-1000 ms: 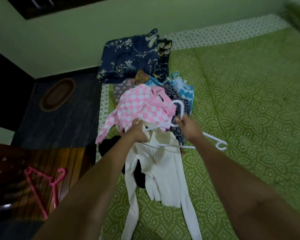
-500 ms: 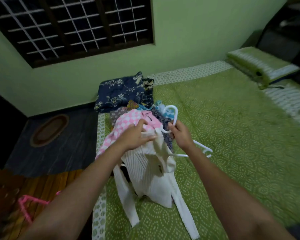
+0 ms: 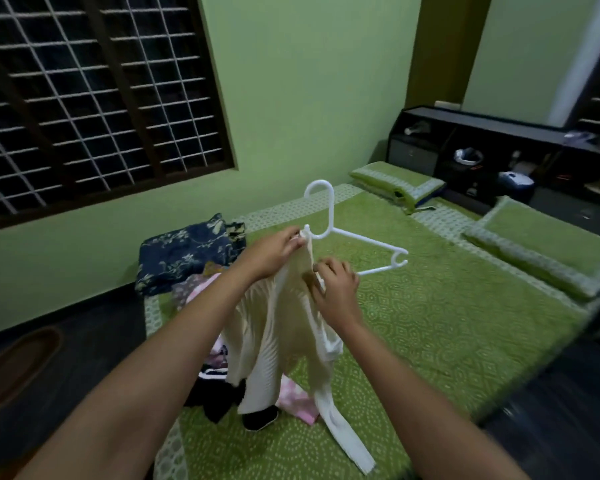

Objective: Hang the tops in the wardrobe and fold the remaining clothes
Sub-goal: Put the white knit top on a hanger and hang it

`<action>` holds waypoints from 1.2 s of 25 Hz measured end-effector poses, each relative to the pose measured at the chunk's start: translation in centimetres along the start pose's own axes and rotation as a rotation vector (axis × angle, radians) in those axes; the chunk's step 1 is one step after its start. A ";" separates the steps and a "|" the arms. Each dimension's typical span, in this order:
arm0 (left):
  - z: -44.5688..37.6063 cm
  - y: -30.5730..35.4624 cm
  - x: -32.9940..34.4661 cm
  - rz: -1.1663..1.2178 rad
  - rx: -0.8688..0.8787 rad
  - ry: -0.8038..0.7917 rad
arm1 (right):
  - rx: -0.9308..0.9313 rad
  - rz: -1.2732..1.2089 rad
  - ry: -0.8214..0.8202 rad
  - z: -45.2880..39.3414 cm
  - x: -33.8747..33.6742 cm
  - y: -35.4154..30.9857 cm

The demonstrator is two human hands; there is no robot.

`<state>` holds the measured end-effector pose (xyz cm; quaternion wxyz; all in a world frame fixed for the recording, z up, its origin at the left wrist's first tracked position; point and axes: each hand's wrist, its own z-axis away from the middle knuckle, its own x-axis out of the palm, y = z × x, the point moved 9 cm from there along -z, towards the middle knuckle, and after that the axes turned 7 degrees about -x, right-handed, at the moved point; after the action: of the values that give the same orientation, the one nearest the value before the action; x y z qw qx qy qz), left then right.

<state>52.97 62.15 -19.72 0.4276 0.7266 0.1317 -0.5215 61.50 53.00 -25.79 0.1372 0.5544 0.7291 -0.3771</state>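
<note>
Head view: far left, folded navy floral cloth (image 3: pixel 184 251) on the green bed (image 3: pixel 447 323); left hand (image 3: pixel 274 254) pinching the neck of a white ribbed top (image 3: pixel 278 327), held above the bed; right hand (image 3: pixel 336 289) curled on the top's other shoulder; white hanger (image 3: pixel 329 216) half inside, hook up; pillows (image 3: pixel 395 183) far right.
</note>
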 end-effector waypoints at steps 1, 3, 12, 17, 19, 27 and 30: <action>0.0 1.3 0.1 -0.035 0.029 0.006 | -0.004 -0.058 0.109 0.1 -1.8 -0.3; 0.1 3.5 0.4 -0.052 0.062 0.049 | 0.073 -0.333 0.131 0.7 -3.6 -0.1; -1.7 10.2 4.5 0.004 0.211 0.055 | 0.845 0.410 -0.690 14.2 -15.3 18.9; -1.8 12.9 10.3 0.036 0.265 -0.006 | 0.960 0.603 -0.485 12.5 -27.1 23.4; -2.2 16.2 11.7 0.040 0.312 0.003 | 0.816 0.748 -0.319 10.6 -30.9 23.0; -7.4 33.9 15.2 0.192 0.500 0.190 | 0.409 0.167 0.176 6.7 -45.4 24.5; -9.1 39.6 15.7 0.252 0.582 0.201 | 0.497 0.207 0.182 9.2 -52.1 29.3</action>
<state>90.70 41.37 -13.42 0.2482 0.8766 -0.0720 -0.4060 104.34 12.77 -11.52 -0.0309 0.6741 0.5631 -0.4770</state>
